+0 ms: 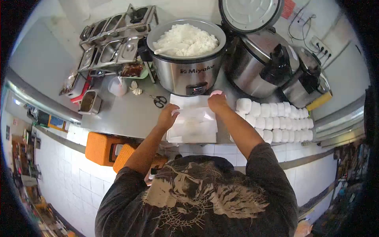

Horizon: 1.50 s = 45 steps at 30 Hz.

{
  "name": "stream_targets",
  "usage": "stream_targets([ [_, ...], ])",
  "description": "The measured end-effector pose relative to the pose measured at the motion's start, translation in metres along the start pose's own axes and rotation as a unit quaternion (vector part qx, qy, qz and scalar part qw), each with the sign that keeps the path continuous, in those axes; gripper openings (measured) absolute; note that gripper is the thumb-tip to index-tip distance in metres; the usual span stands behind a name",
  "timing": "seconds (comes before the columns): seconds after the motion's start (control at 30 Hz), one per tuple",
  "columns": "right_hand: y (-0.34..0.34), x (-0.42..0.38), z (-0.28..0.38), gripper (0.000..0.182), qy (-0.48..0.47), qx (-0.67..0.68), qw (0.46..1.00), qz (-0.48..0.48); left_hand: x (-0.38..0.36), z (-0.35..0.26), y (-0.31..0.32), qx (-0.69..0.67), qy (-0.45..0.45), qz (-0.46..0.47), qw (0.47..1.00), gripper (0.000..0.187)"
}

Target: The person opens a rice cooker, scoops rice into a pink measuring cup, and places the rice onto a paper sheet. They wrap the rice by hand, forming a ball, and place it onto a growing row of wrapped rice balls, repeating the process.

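A stack of white wrapping paper (192,130) lies on the steel counter in front of me, with a translucent sheet on top. At its upper left edge is my left hand (168,117), thumb and fingers apart, close to or touching the paper. My right hand (218,103) is closed at the upper right edge around a small pink object (216,93), mostly hidden by the fingers; its kind cannot be made out. Just beyond the paper stands a large open rice cooker (185,75) full of cooked white rice (189,37), a pale paddle (167,50) resting in it.
Rows of white wrapped bundles (276,120) sit on the right. Two more cookers (256,59) stand behind them. On the left are black scissors (159,101), a plastic cup (117,86), a metal container (90,102) and steel food pans (112,51). Orange stools (100,148) stand below the counter (126,114).
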State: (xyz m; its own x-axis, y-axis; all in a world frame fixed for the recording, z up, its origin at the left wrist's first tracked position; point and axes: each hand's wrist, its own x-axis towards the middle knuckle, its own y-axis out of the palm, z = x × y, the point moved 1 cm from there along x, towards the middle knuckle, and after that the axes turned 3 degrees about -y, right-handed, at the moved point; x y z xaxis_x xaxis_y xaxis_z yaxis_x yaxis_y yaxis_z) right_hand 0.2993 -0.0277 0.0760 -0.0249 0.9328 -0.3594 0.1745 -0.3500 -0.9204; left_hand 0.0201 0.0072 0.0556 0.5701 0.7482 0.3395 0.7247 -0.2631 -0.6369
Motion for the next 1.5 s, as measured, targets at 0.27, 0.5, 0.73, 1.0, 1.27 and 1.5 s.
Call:
stream_targets([
  [0.27, 0.004, -0.023, 0.050, 0.028, -0.312, 0.055, 0.935, -0.157, -0.033, -0.030, -0.013, 0.135, -0.012, 0.065, 0.989, 0.016],
  [0.5, 0.097, -0.080, 0.095, 0.052, -0.216, 0.195, 0.924, -0.249, -0.080, -0.107, 0.062, 0.351, -0.045, 0.157, 0.922, 0.067],
  [0.73, 0.123, -0.113, 0.101, 0.078, -0.067, 0.247, 0.953, -0.163, -0.107, -0.079, 0.102, 0.248, -0.182, 0.182, 0.934, 0.078],
  [1.0, 0.103, -0.114, 0.104, 0.083, -0.053, 0.261, 0.960, -0.090, -0.117, -0.005, 0.097, 0.234, -0.203, 0.173, 0.935, 0.075],
  [1.27, 0.097, -0.033, 0.046, 0.029, -0.101, 0.373, 0.922, -0.023, -0.024, -0.037, 0.041, 0.309, -0.084, 0.341, 0.884, 0.048],
  [1.5, 0.073, -0.046, 0.062, 0.017, 0.039, 0.248, 0.961, -0.116, -0.023, 0.029, 0.083, 0.202, -0.024, 0.164, 0.965, 0.032],
])
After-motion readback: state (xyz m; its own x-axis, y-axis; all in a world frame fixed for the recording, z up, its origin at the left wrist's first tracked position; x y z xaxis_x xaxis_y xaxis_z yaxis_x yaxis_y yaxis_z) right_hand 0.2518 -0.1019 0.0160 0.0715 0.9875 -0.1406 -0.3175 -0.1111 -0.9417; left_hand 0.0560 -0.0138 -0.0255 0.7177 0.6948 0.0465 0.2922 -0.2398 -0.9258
